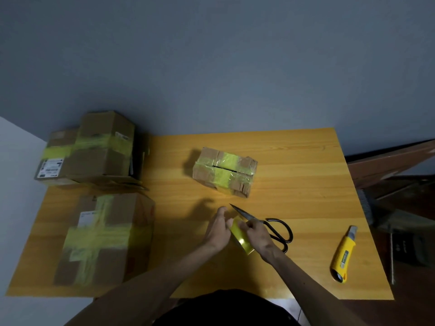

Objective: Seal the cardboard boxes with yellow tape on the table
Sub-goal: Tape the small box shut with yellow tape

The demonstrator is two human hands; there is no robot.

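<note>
Both my hands hold a roll of yellow tape (242, 241) just above the wooden table (306, 196), near its front middle. My left hand (219, 229) grips the roll's left side with curled fingers. My right hand (257, 235) curls round its right side. A small cardboard box (224, 171) lies beyond the hands, with a yellow band across its top and a dark slit between its flaps. A large box (106, 236) crossed with yellow tape stands at the front left.
Black scissors (280, 229) lie on the table right behind my right hand, blades pointing left. A yellow utility knife (343, 252) lies at the front right. Two taped boxes (94, 149) are stacked at the rear left corner. A grey wall rises behind the table.
</note>
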